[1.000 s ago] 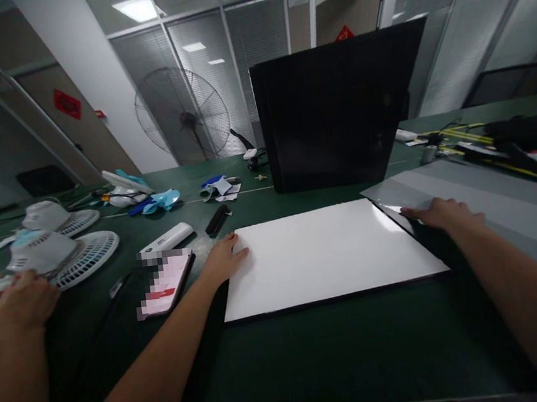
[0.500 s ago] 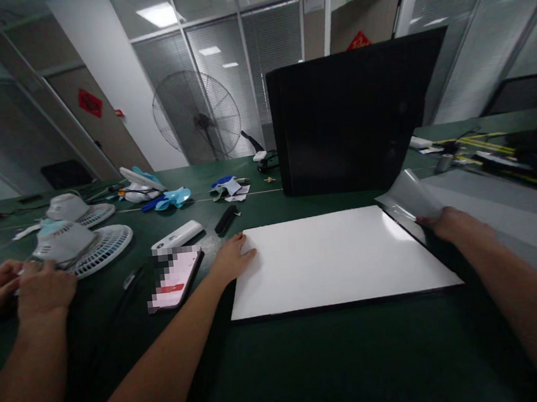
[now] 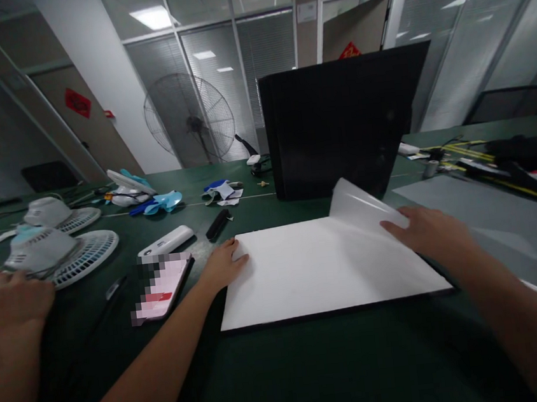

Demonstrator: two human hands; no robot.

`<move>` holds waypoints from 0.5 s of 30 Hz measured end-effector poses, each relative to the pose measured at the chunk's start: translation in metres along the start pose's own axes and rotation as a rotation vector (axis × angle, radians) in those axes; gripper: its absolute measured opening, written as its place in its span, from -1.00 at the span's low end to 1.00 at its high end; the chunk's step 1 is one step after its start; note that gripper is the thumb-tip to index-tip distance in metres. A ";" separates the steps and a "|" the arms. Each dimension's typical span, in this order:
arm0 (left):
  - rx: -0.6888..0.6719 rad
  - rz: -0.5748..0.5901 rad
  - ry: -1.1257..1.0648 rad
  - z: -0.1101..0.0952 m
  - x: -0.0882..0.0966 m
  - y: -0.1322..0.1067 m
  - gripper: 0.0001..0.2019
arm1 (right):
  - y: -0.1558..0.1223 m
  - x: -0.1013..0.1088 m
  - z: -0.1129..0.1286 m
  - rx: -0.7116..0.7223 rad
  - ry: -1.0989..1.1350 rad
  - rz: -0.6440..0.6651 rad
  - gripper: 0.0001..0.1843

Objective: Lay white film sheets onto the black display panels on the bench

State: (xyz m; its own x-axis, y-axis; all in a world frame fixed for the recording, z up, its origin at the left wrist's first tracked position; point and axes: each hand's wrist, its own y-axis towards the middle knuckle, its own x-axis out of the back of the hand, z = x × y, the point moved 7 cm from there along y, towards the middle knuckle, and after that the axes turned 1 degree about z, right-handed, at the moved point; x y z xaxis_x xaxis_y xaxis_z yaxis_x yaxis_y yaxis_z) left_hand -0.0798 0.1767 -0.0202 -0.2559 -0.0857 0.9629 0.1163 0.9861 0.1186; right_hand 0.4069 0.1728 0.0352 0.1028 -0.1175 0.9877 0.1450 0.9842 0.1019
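Note:
A flat white panel (image 3: 300,281) with a dark edge lies on the green table. My left hand (image 3: 221,267) grips its far left corner, thumb on the top face and fingers at the edge. At the right side, a clear plastic film (image 3: 358,207) is lifted and curled back over the far right part of the panel. My right hand (image 3: 418,230) pinches the film's right edge between thumb and fingers, above the panel.
Behind the panel stands a large black screen-like board (image 3: 341,123). A phone (image 3: 167,288), a white handheld device (image 3: 167,240) and a black object (image 3: 218,224) lie to the left. Another person's hand (image 3: 18,304) is near white fan parts (image 3: 87,255). Translucent sheets (image 3: 470,202) lie at right.
My right hand has moved left and up with the film, which now curls over the panel's right part. My left hand stays on the corner. The view has shifted slightly.

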 end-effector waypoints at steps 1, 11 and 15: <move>0.005 0.002 -0.001 0.000 0.000 0.000 -0.41 | -0.005 -0.002 0.014 0.046 -0.002 0.006 -0.21; -0.018 -0.030 -0.067 0.001 -0.002 0.004 -0.40 | -0.068 -0.037 0.132 0.473 0.057 0.105 -0.06; -0.036 -0.053 -0.127 0.002 -0.001 0.003 -0.39 | -0.085 -0.040 0.153 0.656 0.124 0.139 -0.14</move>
State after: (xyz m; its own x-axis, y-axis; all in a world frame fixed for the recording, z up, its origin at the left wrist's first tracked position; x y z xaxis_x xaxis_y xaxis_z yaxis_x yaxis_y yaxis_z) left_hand -0.0811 0.1800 -0.0209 -0.3819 -0.1162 0.9169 0.1329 0.9748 0.1789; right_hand 0.2396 0.1143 0.0052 0.1945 0.0403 0.9801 -0.5005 0.8634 0.0638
